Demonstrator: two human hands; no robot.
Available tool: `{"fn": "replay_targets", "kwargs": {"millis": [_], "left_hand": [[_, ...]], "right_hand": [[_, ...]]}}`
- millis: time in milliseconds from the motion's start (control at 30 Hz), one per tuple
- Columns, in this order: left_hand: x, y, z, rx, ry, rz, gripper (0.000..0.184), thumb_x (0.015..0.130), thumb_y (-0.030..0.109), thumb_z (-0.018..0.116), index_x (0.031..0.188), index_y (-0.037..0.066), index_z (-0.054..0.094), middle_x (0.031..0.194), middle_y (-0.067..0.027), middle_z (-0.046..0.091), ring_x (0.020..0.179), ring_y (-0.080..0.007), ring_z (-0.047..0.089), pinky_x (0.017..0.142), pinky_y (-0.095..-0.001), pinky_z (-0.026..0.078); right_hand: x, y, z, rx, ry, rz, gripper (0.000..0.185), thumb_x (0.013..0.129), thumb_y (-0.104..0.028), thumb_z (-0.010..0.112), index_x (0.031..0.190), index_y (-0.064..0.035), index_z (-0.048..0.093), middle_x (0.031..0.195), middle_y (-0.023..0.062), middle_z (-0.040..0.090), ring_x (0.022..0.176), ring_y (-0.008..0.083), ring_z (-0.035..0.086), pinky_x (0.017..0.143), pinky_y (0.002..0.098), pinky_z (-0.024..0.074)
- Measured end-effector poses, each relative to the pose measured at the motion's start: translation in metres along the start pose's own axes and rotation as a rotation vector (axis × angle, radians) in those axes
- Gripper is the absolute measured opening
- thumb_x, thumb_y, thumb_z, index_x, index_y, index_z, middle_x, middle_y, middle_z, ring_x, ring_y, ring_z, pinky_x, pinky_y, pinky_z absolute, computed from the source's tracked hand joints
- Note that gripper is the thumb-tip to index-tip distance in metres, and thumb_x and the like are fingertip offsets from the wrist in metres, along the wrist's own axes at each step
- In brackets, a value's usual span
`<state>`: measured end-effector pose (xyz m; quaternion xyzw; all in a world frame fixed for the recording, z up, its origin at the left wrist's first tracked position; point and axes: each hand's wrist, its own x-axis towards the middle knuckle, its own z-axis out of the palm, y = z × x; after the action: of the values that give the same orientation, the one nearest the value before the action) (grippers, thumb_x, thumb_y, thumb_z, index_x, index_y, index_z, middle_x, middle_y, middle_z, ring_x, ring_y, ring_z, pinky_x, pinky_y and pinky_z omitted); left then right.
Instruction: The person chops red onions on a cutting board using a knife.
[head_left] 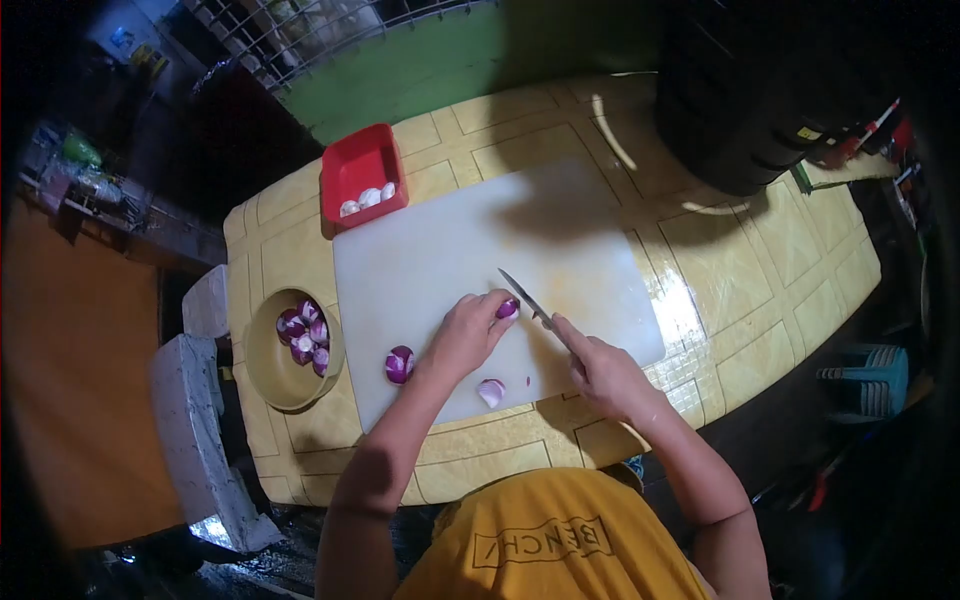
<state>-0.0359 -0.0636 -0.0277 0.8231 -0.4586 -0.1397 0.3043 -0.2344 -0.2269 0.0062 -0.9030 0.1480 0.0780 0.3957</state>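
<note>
Over the white cutting board point(440, 240), my left hand point(468, 332) holds a purple onion point(508, 309) between its fingertips. My right hand point(603, 372) grips a knife point(527, 298) by the handle, its blade slanting up and left just beside that onion. Left of my left wrist, a purple-and-white onion point(400, 364) lies on the board. A pale onion piece point(491, 393) and a tiny purple scrap point(528, 381) lie between my forearms.
At the left, a beige bowl point(257, 372) holds several purple onions. A red tray point(351, 165) with white bulbs stands at the board's upper left corner. A large dark container point(720, 110) stands at the upper right of the yellow-patterned table point(800, 255).
</note>
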Motion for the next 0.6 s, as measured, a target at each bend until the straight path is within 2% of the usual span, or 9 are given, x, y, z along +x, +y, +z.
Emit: {"fn": "replay_targets", "kwargs": {"millis": [33, 67, 133, 167, 267, 367, 433, 600], "left_hand": [[0.002, -0.004, 0.000, 0.014, 0.021, 0.092, 0.029, 0.091, 0.017, 0.075, 0.114, 0.003, 0.066, 0.103, -0.0182, 0.070, 0.098, -0.0352, 0.065, 0.088, -0.0452, 0.052], [0.003, -0.007, 0.000, 0.008, 0.027, 0.095, 0.029, 0.091, 0.017, 0.075, 0.114, 0.003, 0.066, 0.103, -0.0182, 0.070, 0.098, -0.0352, 0.065, 0.088, -0.0452, 0.052], [0.004, -0.013, -0.001, -0.003, 0.004, 0.120, 0.031, 0.091, 0.018, 0.076, 0.116, 0.003, 0.066, 0.101, -0.0179, 0.070, 0.096, -0.0351, 0.064, 0.088, -0.0451, 0.052], [0.004, -0.012, -0.001, -0.009, 0.006, 0.128, 0.031, 0.091, 0.018, 0.076, 0.116, 0.003, 0.066, 0.101, -0.0179, 0.070, 0.096, -0.0351, 0.064, 0.088, -0.0451, 0.052], [0.001, -0.009, 0.001, -0.001, -0.041, 0.064, 0.032, 0.090, 0.017, 0.076, 0.116, 0.003, 0.064, 0.101, -0.0167, 0.070, 0.099, -0.0365, 0.064, 0.088, -0.0462, 0.052], [-0.006, -0.006, 0.009, -0.037, 0.087, 0.014, 0.030, 0.090, 0.015, 0.074, 0.115, 0.003, 0.063, 0.103, -0.0161, 0.069, 0.102, -0.0370, 0.064, 0.089, -0.0472, 0.052], [-0.010, -0.007, 0.010, -0.029, 0.160, 0.172, 0.027, 0.090, 0.012, 0.072, 0.114, 0.003, 0.062, 0.105, -0.0169, 0.069, 0.103, -0.0379, 0.064, 0.088, -0.0477, 0.053], [-0.004, -0.014, 0.013, -0.012, 0.163, 0.195, 0.022, 0.090, 0.006, 0.071, 0.110, 0.002, 0.063, 0.102, -0.0172, 0.070, 0.099, -0.0381, 0.065, 0.085, -0.0472, 0.053]], "right_hand": [[-0.002, -0.005, 0.000, -0.031, -0.002, 0.009, 0.068, 0.095, -0.010, 0.054, 0.159, -0.0138, 0.032, 0.099, 0.0247, 0.067, 0.088, 0.0435, 0.067, 0.080, 0.0510, 0.0537], [-0.005, -0.009, 0.002, -0.062, -0.002, 0.019, 0.067, 0.097, -0.008, 0.053, 0.160, -0.0123, 0.032, 0.099, 0.0248, 0.067, 0.089, 0.0433, 0.067, 0.079, 0.0502, 0.0539], [-0.008, -0.007, 0.013, -0.070, 0.043, 0.015, 0.069, 0.096, -0.009, 0.054, 0.160, -0.0153, 0.031, 0.098, 0.0243, 0.066, 0.086, 0.0435, 0.067, 0.078, 0.0508, 0.0542], [-0.009, -0.005, 0.018, -0.071, 0.086, 0.007, 0.071, 0.095, -0.010, 0.056, 0.160, -0.0182, 0.031, 0.097, 0.0238, 0.065, 0.084, 0.0437, 0.067, 0.077, 0.0515, 0.0544], [-0.011, -0.005, 0.018, -0.120, 0.075, 0.052, 0.072, 0.094, -0.009, 0.055, 0.161, -0.0178, 0.030, 0.097, 0.0247, 0.065, 0.083, 0.0444, 0.067, 0.076, 0.0526, 0.0542], [-0.015, -0.017, 0.015, -0.162, 0.064, 0.055, 0.072, 0.094, -0.007, 0.055, 0.161, -0.0158, 0.029, 0.096, 0.0248, 0.064, 0.079, 0.0444, 0.067, 0.073, 0.0520, 0.0544], [-0.018, -0.025, 0.014, -0.185, 0.053, 0.040, 0.073, 0.093, -0.007, 0.055, 0.161, -0.0151, 0.029, 0.095, 0.0247, 0.064, 0.077, 0.0439, 0.066, 0.071, 0.0513, 0.0545], [-0.015, -0.043, 0.001, -0.297, -0.009, 0.030, 0.077, 0.091, -0.006, 0.056, 0.161, -0.0120, 0.026, 0.091, 0.0240, 0.063, 0.071, 0.0415, 0.066, 0.067, 0.0495, 0.0548]]}}
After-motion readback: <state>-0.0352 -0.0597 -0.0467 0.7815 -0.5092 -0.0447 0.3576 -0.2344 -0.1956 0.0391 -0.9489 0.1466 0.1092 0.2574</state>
